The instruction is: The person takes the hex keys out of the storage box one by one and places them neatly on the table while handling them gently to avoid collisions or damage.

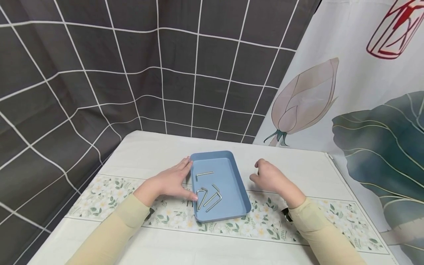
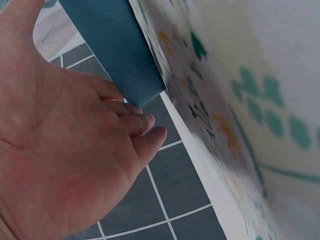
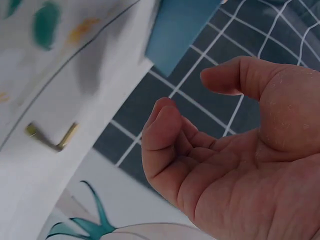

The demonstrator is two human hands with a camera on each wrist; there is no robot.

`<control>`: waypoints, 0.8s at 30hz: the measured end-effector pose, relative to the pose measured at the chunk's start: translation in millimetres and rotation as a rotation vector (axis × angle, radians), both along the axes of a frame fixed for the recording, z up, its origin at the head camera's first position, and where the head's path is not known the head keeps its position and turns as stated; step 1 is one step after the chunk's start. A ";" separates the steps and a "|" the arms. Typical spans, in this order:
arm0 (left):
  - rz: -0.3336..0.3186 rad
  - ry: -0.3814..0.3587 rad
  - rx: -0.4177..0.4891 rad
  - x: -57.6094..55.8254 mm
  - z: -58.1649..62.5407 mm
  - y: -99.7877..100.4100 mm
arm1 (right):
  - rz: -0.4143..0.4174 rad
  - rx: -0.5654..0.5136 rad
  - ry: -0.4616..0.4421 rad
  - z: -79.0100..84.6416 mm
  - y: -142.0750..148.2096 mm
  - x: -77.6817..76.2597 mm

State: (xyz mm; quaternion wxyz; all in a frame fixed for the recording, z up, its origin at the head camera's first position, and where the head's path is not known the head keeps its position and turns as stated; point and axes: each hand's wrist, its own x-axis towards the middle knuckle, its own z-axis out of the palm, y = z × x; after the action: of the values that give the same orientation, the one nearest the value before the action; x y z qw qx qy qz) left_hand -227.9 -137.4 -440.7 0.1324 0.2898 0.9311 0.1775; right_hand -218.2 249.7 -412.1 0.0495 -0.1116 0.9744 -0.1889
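Observation:
A shallow blue tray [image 1: 236, 195] lies on the table with several L-shaped metal hex keys [image 1: 205, 173] in it, most of them near its front left. My left hand [image 1: 172, 181] rests against the tray's left side, fingers along the outer wall and thumb at the rim. To the right of the tray, apart from it, is my right hand [image 1: 269, 176]. Its fingers are loosely curled, with a gap to the thumb and nothing between. Another L-shaped hex key [image 3: 55, 142] shows on the tablecloth near that hand in the right wrist view; the head view does not show it.
A white tablecloth [image 1: 159, 147] with a floral band covers the table. Behind it hangs a dark curtain [image 1: 175, 84] with a white grid, and at the right a pale curtain [image 1: 304, 99] with plant prints.

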 end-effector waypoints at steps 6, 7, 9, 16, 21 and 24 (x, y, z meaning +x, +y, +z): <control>0.003 0.003 -0.002 -0.6 -0.9 0.1 | 0.035 -0.038 -0.002 7.9 -16.8 3.1; 0.001 0.003 -0.001 -0.9 -1.2 0.1 | 0.039 -0.040 -0.005 8.7 -19.2 3.0; -0.001 0.004 -0.002 -1.1 -1.5 -0.1 | 0.046 -0.042 -0.006 9.4 -23.8 2.7; 0.000 0.005 -0.003 -1.1 -2.4 -0.8 | 0.078 -0.035 0.013 11.7 -39.5 1.4; 0.000 0.008 -0.001 -0.4 -1.9 -0.7 | 0.118 -0.022 0.035 13.3 -50.7 0.5; -0.003 0.009 -0.001 -0.6 -2.3 -0.6 | 0.148 -0.025 0.044 13.3 -57.5 -0.3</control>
State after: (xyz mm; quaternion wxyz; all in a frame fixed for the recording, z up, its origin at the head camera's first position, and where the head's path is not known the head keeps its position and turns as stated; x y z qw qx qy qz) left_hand -228.5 -138.0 -443.0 0.1284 0.2918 0.9314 0.1756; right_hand -218.5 192.2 -398.8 0.0405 -0.1880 0.9618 -0.1946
